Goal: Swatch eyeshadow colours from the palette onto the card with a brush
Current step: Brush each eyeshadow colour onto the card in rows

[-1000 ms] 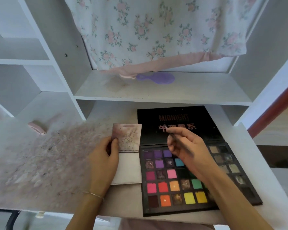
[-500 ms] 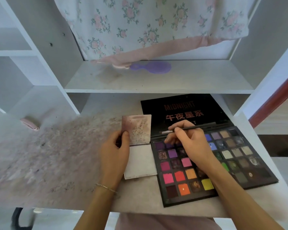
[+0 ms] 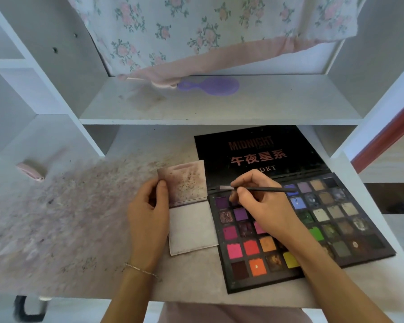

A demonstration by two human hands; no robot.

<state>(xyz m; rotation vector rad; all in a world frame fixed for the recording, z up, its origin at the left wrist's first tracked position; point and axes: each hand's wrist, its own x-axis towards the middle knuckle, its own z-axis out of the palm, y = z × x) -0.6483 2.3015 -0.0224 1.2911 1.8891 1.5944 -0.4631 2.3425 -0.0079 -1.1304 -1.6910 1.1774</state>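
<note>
Grip, right: right hand (image 3: pixel 264 206) pinches the brush (image 3: pixel 261 188) between thumb and forefinger, handle lying level, pale bristle tip pointing left toward the card.
Grip, left: left hand (image 3: pixel 148 220) holds the card (image 3: pixel 187 201) by its left edge, thumb on the raised upper leaf.
Change: a second ago the right hand hung over the middle pans with the brush slanted; it has since drawn back to the palette's top-left corner, beside the purples. The view has also tipped upward.
Meaning: likely loading a purple, or carrying it across to the card; contact between bristles and pan cannot be told.
Palette: palette (image 3: pixel 296 229) lies open and flat on the desk (image 3: pixel 79 217), touching the card's right edge. Square pans in a grid, matte brights near, dusty neutrals to the right, several crumbled.
Card: folded, lower leaf pale and flat, upper leaf mottled mauve with dark specks.
Desk: white, smeared with pinkish powder and flecks.
Lid: black, glossy, printed lettering.
Shelf: purple hairbrush (image 3: pixel 210 86) under floral cloth (image 3: pixel 208 31).
</note>
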